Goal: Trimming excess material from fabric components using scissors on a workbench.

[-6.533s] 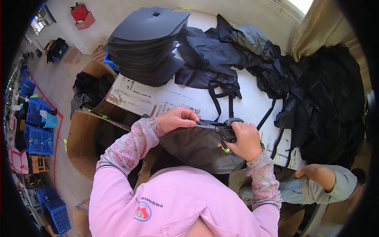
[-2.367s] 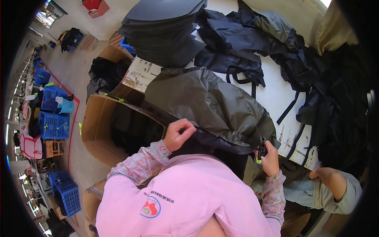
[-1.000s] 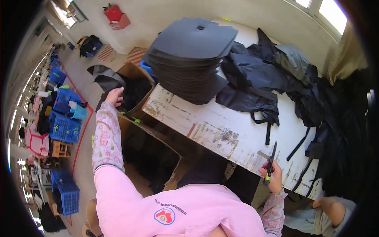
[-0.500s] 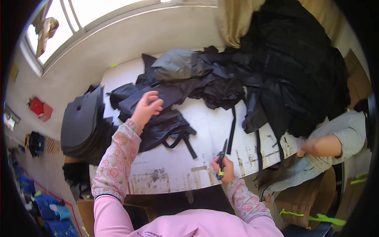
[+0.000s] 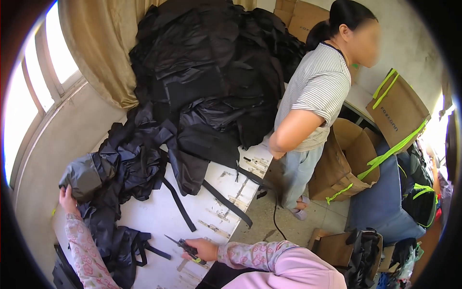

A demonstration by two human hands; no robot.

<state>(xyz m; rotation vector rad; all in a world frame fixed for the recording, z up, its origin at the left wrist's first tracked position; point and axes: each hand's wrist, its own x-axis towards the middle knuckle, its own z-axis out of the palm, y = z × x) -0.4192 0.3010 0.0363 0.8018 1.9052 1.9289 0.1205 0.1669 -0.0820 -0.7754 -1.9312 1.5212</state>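
Note:
My left hand is at the far left, its fingers closed on the edge of a grey fabric piece that lies on the black fabric. In my right hand are small dark scissors with a pointed blade and a yellow-green bit at the handle. The blade points left over the white table. Between my hands lie crumpled black fabric pieces, with loose black straps trailing onto the table.
A big heap of black fabric covers the table's far end. A person in a striped shirt stands at the table's right edge, facing right. Behind are an open cardboard box and a blue panel. A dark cord hangs nearby.
The view has swung to the right, bringing the heap and the person fully in. My left hand has moved from above the black fabric onto the grey piece. The scissors stay in my right hand.

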